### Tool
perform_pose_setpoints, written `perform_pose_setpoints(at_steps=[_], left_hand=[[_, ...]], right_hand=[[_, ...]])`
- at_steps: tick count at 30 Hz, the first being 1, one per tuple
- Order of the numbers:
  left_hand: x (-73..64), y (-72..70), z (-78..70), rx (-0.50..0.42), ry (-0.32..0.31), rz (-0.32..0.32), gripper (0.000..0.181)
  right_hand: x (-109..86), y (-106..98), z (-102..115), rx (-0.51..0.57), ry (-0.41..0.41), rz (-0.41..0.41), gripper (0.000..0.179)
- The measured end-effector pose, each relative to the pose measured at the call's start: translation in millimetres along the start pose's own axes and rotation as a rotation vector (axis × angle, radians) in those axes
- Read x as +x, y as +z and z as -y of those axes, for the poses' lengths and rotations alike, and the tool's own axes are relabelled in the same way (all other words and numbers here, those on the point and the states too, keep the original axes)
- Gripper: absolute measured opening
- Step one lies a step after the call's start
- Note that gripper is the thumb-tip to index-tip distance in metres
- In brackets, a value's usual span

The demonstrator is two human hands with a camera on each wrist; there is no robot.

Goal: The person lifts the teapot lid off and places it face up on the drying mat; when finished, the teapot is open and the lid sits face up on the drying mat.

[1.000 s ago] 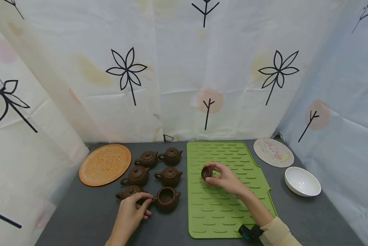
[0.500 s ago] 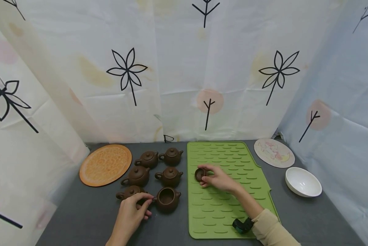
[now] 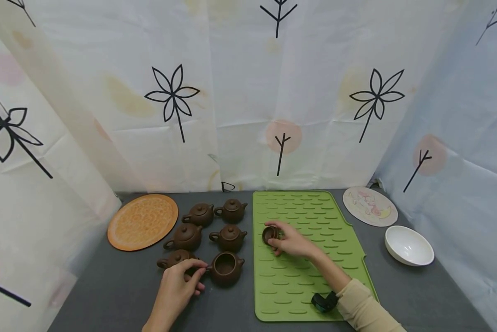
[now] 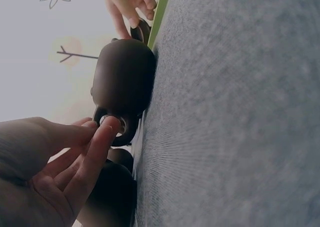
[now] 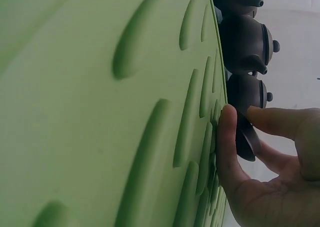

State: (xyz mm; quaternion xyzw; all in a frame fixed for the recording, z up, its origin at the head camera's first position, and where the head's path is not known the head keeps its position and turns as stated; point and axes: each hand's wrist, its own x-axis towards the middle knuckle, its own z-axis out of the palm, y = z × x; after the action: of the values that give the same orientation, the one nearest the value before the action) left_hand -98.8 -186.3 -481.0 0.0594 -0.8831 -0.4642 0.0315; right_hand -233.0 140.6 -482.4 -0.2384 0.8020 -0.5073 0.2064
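Note:
An uncovered brown teapot (image 3: pixel 225 269) stands upright on the dark table, its round mouth facing up. My left hand (image 3: pixel 177 287) pinches its handle between thumb and fingers; the left wrist view shows the fingertips at the handle loop (image 4: pixel 131 132). Over the left part of the green mat (image 3: pixel 306 276), my right hand (image 3: pixel 293 240) holds a small brown teapot lid (image 3: pixel 269 235) by its edge, hollow side up. In the right wrist view the lid (image 5: pixel 245 139) sits between thumb and fingers, close over the mat.
Several lidded brown teapots (image 3: pixel 230 238) stand in two columns on the left, one partly behind my left hand. An orange round mat (image 3: pixel 142 222) lies at the back left. At the right are a pale round mat (image 3: pixel 370 206) and a white bowl (image 3: pixel 409 246). Patterned cloth (image 3: pixel 240 92) hangs behind.
My right hand has moved left and slightly down over the green mat with the lid, whose hollow side has turned more upward. The left hand and the teapot have stayed still.

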Motion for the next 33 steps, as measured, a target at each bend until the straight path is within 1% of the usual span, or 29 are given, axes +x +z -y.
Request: perform_pose_setpoints(at_steps=[4, 7, 12, 15, 18, 22, 26, 30, 33], left_hand=[[0.1, -1.1, -1.2, -0.006, 0.001, 0.014, 0.014], [-0.1, -2.6, -2.2, -0.007, 0.020, 0.024, 0.014], [1.2, -4.1, -5.5, -0.007, 0.066, 0.028, 0.011], [2.1, -3.7, -8.7, -0.015, 0.082, 0.030, 0.010], [4.8, -3.2, -13.2, -0.033, 0.111, 0.025, 0.012], [13.8, -3.3, -19.8, -0.043, 0.170, 0.017, 0.014], [25.8, -3.4, -22.8, -0.007, 0.223, 0.004, 0.015], [36.7, -2.0, -20.6, 0.026, 0.257, -0.002, 0.015], [43.7, -0.2, -18.0, 0.033, 0.268, -0.003, 0.015]], right_hand=[[-0.6, 0, 2, 0.035, 0.003, -0.003, 0.060], [-1.7, 0, 3, 0.058, -0.002, -0.015, 0.060], [-4.1, -1, 6, 0.012, -0.021, -0.062, 0.059], [-5.4, -2, 8, -0.032, -0.037, -0.113, 0.056], [-6.1, -2, 11, -0.043, -0.061, -0.160, 0.051], [-4.7, 1, 17, -0.011, -0.096, -0.198, 0.043], [-0.7, 7, 28, 0.024, -0.130, -0.216, 0.038], [5.8, 16, 37, 0.065, -0.152, -0.199, 0.035], [12.8, 23, 42, 0.098, -0.163, -0.176, 0.033]])
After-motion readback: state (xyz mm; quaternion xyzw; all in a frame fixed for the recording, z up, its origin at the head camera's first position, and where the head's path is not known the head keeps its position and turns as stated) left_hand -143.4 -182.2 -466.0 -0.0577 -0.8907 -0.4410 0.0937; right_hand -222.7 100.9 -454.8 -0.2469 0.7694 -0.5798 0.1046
